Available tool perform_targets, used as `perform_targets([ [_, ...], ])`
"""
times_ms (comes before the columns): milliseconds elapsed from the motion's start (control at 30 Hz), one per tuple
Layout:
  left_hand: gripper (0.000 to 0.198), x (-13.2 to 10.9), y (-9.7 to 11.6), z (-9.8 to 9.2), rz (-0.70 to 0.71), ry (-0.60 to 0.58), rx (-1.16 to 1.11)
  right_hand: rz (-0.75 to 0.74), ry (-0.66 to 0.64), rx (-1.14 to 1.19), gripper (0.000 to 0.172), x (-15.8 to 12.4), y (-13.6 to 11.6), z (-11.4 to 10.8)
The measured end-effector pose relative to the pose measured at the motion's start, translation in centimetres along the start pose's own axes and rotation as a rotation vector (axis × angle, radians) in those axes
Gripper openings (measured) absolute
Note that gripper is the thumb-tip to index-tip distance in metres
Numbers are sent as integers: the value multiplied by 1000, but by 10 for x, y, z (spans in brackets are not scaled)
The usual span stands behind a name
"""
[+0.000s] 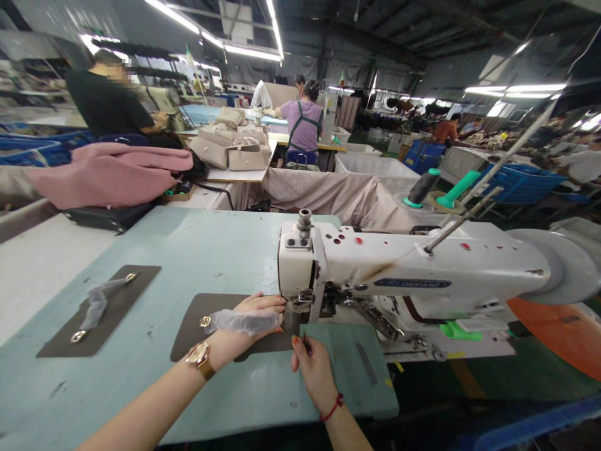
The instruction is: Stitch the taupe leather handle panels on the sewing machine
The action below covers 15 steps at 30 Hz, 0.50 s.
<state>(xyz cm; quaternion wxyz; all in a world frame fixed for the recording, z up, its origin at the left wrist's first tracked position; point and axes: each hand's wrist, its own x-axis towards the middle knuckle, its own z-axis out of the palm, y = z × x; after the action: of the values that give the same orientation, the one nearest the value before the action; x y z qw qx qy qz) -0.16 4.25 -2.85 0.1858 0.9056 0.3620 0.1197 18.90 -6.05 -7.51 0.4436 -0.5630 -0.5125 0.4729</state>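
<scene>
A dark grey-brown bag panel (188, 326) with a plastic-wrapped handle (248, 321) lies under the head of the sewing machine (295, 263). My left hand (244, 326) rests flat on this panel beneath the handle, fingers stretched toward the needle area. The handle crosses the back of that hand; one of its gold fittings (205, 321) shows at the left. My right hand (314, 366) is closed near the panel's right front edge, thumb against fingers on a small dark item whose kind is unclear. A second panel (56, 341) with its own wrapped handle (96, 305) lies farther left.
Pink material (117, 172) and a black item (110, 218) lie beyond the table at the left. Thread cones (422, 188) stand behind the machine. Beige bags (246, 155) are piled on a table ahead. Other people (305, 122) sit at work farther off.
</scene>
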Motion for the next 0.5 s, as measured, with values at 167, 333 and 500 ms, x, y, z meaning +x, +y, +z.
perform_targets([
  [167, 34, 1, 15, -17, -14, -1, -56, 22, -16, 36, 49, 3, 2, 0],
  [333, 27, 7, 28, -34, 17, 5, -116, 38, -14, 77, 47, 8, 4, 1],
  [500, 28, 11, 28, -39, 8, 4, -96, 46, -17, 102, 48, 14, 4, 1],
])
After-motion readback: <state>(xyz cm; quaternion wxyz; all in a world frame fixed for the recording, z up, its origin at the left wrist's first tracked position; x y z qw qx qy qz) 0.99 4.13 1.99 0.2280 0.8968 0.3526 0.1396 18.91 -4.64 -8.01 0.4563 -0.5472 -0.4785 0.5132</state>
